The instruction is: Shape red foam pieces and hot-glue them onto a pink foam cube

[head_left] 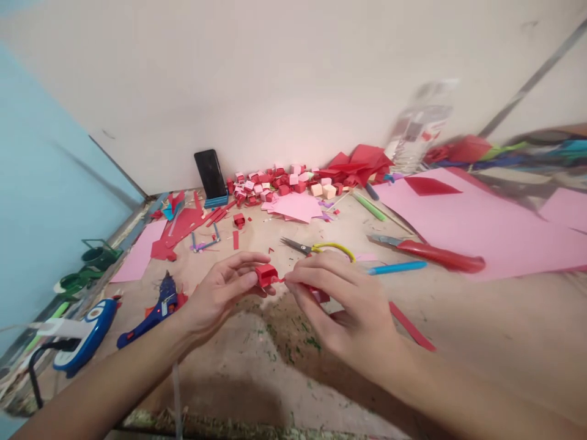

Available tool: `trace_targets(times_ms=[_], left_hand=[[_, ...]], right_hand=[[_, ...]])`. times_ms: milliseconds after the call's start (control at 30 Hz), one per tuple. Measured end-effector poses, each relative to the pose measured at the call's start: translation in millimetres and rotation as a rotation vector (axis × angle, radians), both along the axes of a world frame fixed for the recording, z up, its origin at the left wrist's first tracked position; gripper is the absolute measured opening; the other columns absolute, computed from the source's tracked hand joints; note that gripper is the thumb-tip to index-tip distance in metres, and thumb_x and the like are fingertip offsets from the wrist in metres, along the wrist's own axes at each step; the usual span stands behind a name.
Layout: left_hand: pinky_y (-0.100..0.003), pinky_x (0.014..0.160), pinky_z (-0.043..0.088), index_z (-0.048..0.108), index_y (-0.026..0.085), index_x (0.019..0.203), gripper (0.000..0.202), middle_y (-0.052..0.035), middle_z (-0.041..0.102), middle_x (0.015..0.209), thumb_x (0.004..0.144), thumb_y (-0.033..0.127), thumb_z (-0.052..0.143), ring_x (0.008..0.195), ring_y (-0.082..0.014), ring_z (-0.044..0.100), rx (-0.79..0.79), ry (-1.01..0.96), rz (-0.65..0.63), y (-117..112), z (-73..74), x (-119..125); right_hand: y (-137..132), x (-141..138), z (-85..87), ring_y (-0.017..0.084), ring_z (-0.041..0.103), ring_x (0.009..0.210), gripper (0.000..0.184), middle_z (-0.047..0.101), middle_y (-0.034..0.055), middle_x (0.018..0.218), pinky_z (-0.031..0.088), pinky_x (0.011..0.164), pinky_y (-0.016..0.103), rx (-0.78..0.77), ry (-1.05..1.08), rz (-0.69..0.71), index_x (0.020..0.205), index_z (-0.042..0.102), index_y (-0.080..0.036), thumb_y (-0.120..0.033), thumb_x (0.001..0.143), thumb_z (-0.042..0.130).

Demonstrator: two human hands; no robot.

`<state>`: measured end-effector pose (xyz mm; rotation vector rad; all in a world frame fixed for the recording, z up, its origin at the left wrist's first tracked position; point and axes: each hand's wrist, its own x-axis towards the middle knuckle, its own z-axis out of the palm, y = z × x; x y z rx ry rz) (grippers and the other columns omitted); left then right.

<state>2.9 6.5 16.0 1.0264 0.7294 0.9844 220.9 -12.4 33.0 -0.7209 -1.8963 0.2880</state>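
Note:
Between the thumb and fingers of my left hand [233, 281] is a small red paper box [266, 275], its open side turned toward my right hand. My right hand [343, 299] is closed in a pinch at a thin red paper piece [281, 280] beside the box's edge. More red paper shows partly under the right palm, mostly hidden by the fingers. Scissors with yellow handles [321, 247] lie just beyond the right hand. A blue glue gun [156, 311] rests left of my left forearm, and a red paper strip [413, 327] lies right of my right wrist.
Many small red and pink paper boxes [279, 183] are heaped against the wall, near a black phone [210, 174] on a stand. A red-handled knife [435, 252], a blue stick [398, 267] and pink sheets [486, 226] lie at right. A blue power strip [87, 336] sits at left.

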Motion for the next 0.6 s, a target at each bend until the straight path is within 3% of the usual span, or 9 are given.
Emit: trace_targets(times_ms=[333,600], left_hand=[[-0.028,0.082,0.061,0.078,0.019,0.109,0.022,-0.0068,0.080,0.098,0.091,0.031,0.078,0.081,-0.0168,0.076,-0.017,0.044,-0.019,-1,-5.0,1],[-0.024,0.079,0.061,0.079,0.020,0.106,0.020,-0.0039,0.080,0.093,0.090,0.032,0.079,0.080,-0.0149,0.076,-0.034,0.050,-0.027,-2,-5.2,3]], right_hand=[[2,-1,-6.6,0.021,0.057,0.077,0.015,0.074,0.0092,0.090,0.043,0.071,0.038,0.170,-0.191,-0.064,0.098,0.072,-0.012,-0.004,0.091,0.061],[4,-1,-11.7,0.021,0.057,0.078,0.016,0.074,0.0091,0.090,0.043,0.072,0.038,0.169,-0.224,-0.045,0.100,0.072,-0.012,-0.005,0.092,0.061]])
